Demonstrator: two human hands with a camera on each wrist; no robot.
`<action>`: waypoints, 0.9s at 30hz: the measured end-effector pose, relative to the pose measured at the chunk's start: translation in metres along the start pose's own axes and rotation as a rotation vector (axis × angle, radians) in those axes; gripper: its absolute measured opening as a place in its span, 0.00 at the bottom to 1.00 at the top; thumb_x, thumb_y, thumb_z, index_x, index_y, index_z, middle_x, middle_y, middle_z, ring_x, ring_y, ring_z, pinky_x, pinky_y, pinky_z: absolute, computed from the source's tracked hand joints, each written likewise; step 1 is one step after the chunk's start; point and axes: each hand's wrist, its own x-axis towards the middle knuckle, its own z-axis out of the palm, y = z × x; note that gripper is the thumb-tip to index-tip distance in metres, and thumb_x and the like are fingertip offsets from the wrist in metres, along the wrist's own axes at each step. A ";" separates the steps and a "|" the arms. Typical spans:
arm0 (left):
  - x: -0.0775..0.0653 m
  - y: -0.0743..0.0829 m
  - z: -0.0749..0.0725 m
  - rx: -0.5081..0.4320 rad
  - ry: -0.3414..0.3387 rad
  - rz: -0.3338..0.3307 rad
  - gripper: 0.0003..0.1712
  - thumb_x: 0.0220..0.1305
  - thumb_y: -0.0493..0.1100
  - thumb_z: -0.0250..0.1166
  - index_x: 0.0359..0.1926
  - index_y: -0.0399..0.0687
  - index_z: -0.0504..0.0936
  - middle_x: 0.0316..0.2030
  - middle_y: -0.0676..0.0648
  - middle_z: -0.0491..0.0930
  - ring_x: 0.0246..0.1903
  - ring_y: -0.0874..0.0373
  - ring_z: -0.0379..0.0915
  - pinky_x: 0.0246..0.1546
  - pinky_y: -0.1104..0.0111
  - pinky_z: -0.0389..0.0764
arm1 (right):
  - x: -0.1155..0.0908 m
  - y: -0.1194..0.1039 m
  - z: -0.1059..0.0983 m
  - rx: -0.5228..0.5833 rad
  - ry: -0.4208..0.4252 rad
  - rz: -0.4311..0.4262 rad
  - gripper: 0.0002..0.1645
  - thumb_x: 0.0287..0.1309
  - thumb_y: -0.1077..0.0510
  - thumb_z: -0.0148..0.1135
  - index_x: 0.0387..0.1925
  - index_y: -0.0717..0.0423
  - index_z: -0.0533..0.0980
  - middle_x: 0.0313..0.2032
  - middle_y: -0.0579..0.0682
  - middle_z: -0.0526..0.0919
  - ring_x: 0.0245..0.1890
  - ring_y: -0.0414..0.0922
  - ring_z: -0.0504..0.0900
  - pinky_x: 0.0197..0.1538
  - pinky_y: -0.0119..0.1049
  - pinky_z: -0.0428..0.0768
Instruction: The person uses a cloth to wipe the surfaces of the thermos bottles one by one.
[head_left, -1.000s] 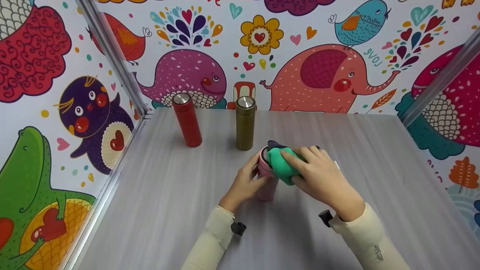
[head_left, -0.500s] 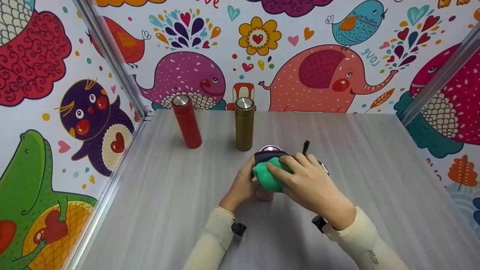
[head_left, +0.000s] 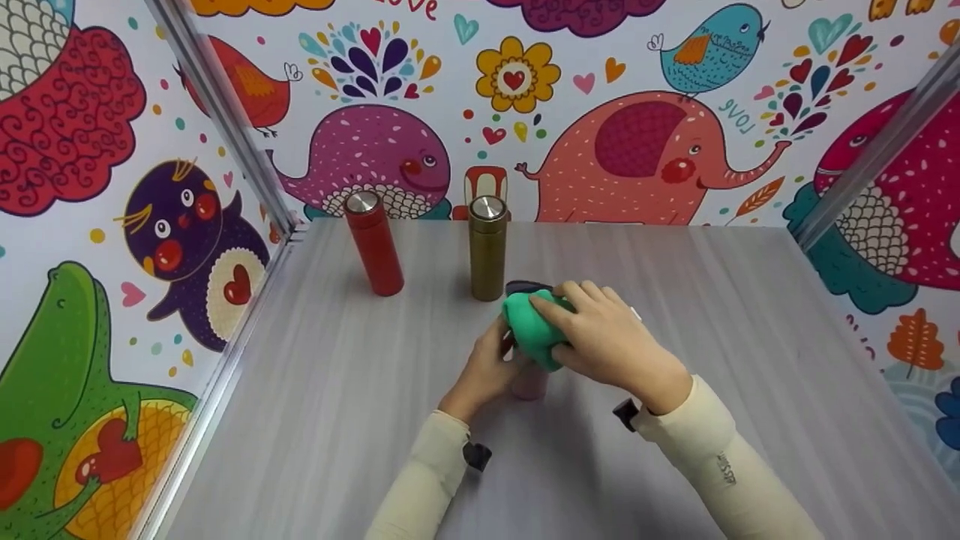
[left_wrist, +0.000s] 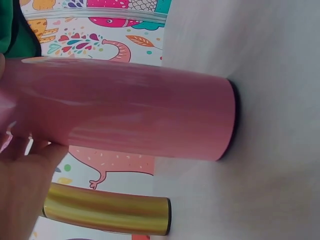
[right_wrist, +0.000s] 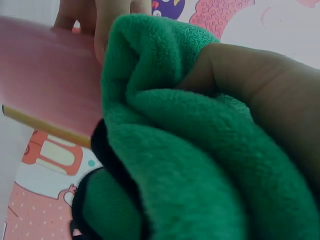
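A pink vacuum flask (head_left: pixel 530 386) stands at the middle of the table, its base on the surface in the left wrist view. My left hand (head_left: pixel 484 375) grips its upper part from the left side. Bunched in my right hand (head_left: pixel 619 341) is a green plush cloth (head_left: pixel 534 326) with dark edging, laid over the flask's top. In the right wrist view the thumb presses into the folds of the cloth (right_wrist: pixel 175 155), right beside the pink flask (right_wrist: pixel 50 72). The cloth hides the flask's lid in the head view.
Behind the hands stand a gold flask (head_left: pixel 487 255) and, farther left, a red flask (head_left: pixel 379 251), both upright with silver lids. Patterned walls with metal frame strips (head_left: pixel 217 112) close off the grey table (head_left: pixel 337 420) at the back and sides.
My right hand and the cloth have shifted left, dipping toward me and then rising again over the flask's top. The lid, visible half a second ago, is covered now. My left hand keeps its grip.
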 end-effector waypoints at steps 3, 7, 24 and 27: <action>0.004 0.000 0.000 0.021 0.017 0.014 0.38 0.68 0.41 0.67 0.75 0.48 0.61 0.69 0.48 0.66 0.68 0.52 0.62 0.65 0.53 0.68 | -0.003 0.005 -0.003 0.000 -0.001 0.037 0.37 0.45 0.61 0.76 0.62 0.56 0.78 0.47 0.58 0.79 0.46 0.54 0.77 0.46 0.50 0.80; 0.007 0.000 0.001 -0.005 0.018 0.001 0.41 0.67 0.41 0.68 0.76 0.51 0.60 0.70 0.50 0.66 0.69 0.54 0.62 0.65 0.57 0.67 | -0.017 0.006 -0.006 -0.041 0.025 0.052 0.37 0.44 0.60 0.79 0.60 0.57 0.79 0.45 0.58 0.79 0.44 0.55 0.77 0.44 0.49 0.79; 0.003 -0.006 -0.002 -0.047 -0.014 0.063 0.36 0.63 0.24 0.64 0.70 0.40 0.65 0.64 0.43 0.71 0.64 0.52 0.68 0.64 0.62 0.70 | -0.019 -0.018 -0.003 -0.080 0.085 -0.061 0.33 0.44 0.58 0.79 0.56 0.47 0.82 0.46 0.55 0.81 0.41 0.54 0.76 0.40 0.48 0.76; 0.000 -0.007 -0.002 -0.081 -0.008 0.035 0.31 0.65 0.28 0.65 0.67 0.39 0.68 0.62 0.43 0.73 0.64 0.51 0.69 0.64 0.61 0.70 | -0.006 -0.016 0.001 -0.070 0.066 -0.061 0.33 0.46 0.58 0.76 0.58 0.49 0.81 0.47 0.56 0.80 0.42 0.54 0.77 0.41 0.49 0.78</action>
